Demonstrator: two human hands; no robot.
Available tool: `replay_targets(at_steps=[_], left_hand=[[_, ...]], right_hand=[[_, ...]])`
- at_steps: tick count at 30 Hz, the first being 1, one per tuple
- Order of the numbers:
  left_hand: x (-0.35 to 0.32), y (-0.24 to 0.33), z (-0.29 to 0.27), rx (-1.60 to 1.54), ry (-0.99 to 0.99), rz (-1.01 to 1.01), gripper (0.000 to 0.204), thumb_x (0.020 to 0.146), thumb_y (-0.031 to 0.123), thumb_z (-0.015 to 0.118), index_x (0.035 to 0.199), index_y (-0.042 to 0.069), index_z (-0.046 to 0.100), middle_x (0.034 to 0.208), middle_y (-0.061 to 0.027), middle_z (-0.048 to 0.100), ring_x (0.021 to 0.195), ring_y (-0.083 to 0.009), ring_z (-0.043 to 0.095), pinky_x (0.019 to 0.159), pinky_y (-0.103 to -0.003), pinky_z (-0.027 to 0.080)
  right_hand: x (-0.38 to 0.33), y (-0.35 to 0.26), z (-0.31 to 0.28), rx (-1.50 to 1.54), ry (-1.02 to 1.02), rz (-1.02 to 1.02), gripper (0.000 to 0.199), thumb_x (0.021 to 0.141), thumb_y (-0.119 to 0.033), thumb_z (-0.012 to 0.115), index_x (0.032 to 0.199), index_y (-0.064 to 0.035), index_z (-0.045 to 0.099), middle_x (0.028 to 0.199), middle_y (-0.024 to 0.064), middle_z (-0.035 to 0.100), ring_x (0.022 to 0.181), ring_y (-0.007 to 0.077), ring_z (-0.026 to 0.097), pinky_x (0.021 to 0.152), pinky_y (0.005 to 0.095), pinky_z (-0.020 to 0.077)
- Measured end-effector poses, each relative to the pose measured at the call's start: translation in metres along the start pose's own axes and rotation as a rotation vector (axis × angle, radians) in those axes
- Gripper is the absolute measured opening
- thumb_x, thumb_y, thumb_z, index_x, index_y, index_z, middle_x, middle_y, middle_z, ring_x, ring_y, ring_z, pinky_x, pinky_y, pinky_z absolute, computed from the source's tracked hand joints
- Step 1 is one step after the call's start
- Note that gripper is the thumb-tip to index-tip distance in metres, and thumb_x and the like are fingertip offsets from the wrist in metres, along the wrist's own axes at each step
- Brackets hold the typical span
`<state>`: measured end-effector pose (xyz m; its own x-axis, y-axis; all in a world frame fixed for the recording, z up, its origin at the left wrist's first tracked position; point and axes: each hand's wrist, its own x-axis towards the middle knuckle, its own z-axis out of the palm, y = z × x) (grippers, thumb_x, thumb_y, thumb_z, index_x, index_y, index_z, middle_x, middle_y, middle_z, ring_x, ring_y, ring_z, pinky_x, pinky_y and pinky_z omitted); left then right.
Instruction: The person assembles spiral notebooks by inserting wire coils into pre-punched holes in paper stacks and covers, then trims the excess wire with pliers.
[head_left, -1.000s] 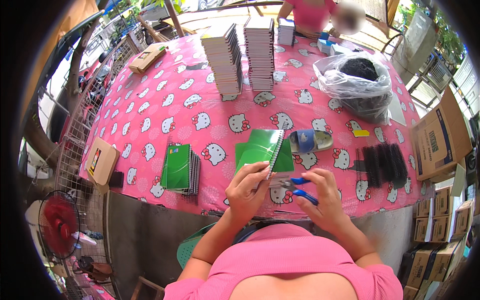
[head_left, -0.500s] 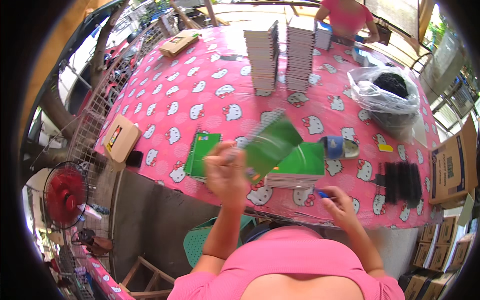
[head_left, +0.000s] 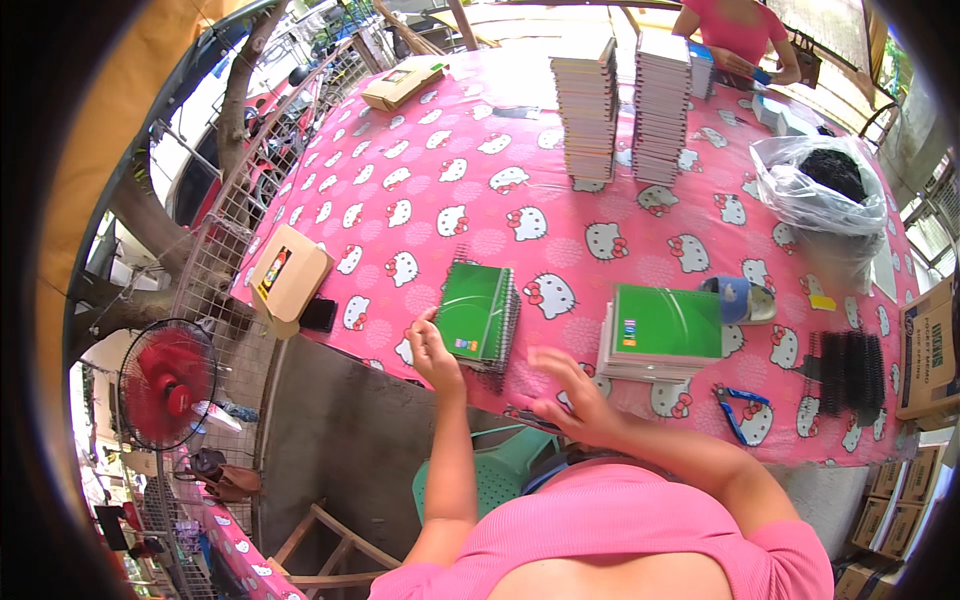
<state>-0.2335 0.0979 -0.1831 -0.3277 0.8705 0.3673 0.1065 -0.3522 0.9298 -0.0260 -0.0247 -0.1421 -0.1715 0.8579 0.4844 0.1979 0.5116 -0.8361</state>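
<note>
Head view, left hand (head_left: 432,350) touching green spiral notebooks (head_left: 478,315), tan box (head_left: 288,277) left

Pink cartoon-print tablecloth (head_left: 400,180) as landmark. Far end: two tall stacks of notebooks (head_left: 625,105). Right side: clear plastic bag of black coils (head_left: 825,195), black spiral bindings (head_left: 850,370) near the edge, blue-handled pliers (head_left: 742,410). Left edge: cardboard box (head_left: 288,275), black phone (head_left: 318,315). Below the left edge: red fan (head_left: 165,385).
</note>
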Motion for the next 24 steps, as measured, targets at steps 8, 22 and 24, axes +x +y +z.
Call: replay_targets(at_steps=[8,22,24], left_hand=[[-0.007,0.006,0.007,0.005,0.050,-0.044,0.054,0.104,0.039,0.028,0.110,-0.006,0.058,0.104,-0.0129,0.060,0.092,-0.0195,0.059,0.084,-0.031,0.048],[-0.004,0.015,0.016,0.117,0.144,0.048,0.062,0.103,0.044,0.022,0.099,-0.006,0.058,0.092,-0.0142,0.060,0.085,-0.0206,0.056,0.078,-0.035,0.046],[-0.006,0.015,0.019,-0.022,0.191,0.012,0.059,0.103,0.042,0.024,0.099,-0.006,0.058,0.091,-0.0129,0.060,0.084,-0.0200,0.057,0.078,-0.034,0.047]], right_hand=[[0.083,0.059,0.092,-0.169,0.351,0.009,0.086,0.093,-0.062,0.037,0.144,0.0049,0.018,0.152,0.0257,0.009,0.142,0.0392,0.009,0.114,0.0488,0.0110],[0.137,0.116,0.066,0.373,0.650,0.379,0.056,0.102,-0.046,0.036,0.082,-0.0001,0.060,0.072,0.0034,0.058,0.067,0.0116,0.053,0.063,0.0276,0.0431],[0.137,0.116,0.066,0.363,0.609,0.389,0.055,0.101,-0.045,0.036,0.082,0.0002,0.060,0.072,0.0035,0.058,0.067,0.0120,0.053,0.063,0.0283,0.0433]])
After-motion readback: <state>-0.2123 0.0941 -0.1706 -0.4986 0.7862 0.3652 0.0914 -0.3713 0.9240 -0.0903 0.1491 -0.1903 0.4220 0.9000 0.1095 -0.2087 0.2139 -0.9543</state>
